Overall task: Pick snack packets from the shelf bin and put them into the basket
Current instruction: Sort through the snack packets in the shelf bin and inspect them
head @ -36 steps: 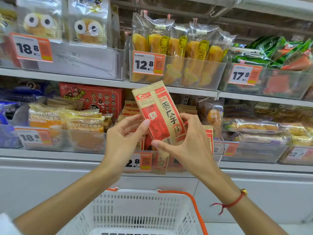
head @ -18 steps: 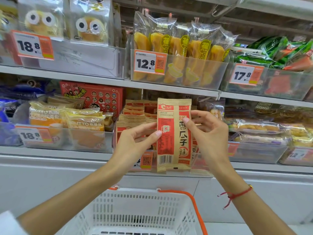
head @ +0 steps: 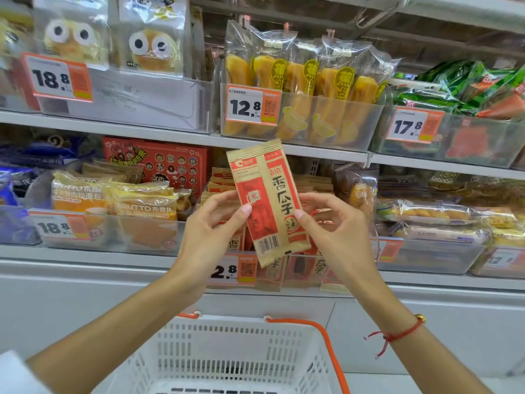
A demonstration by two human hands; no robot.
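Both hands pinch one snack packet [head: 268,203] up in front of the shelf bin [head: 287,268].

Left hand [head: 211,237]: thumb tip on packet's left edge, fingers behind it, mostly hidden. Right hand [head: 339,234]: thumb on right edge, fingers curled behind, tips not visible. Packet tan w/ red panel, tilted, top leaning left, barcode at btm. Behind & below the hands, bin w/ more of the same packets, largely blocked by hands & packet; its price tag [head: 231,270] half covered by left wrist, first digit cut off. Below both forearms, white basket [head: 227,354] w/ orange handle, btm out of frame. Red string bracelet [head: 397,334] on right wrist.
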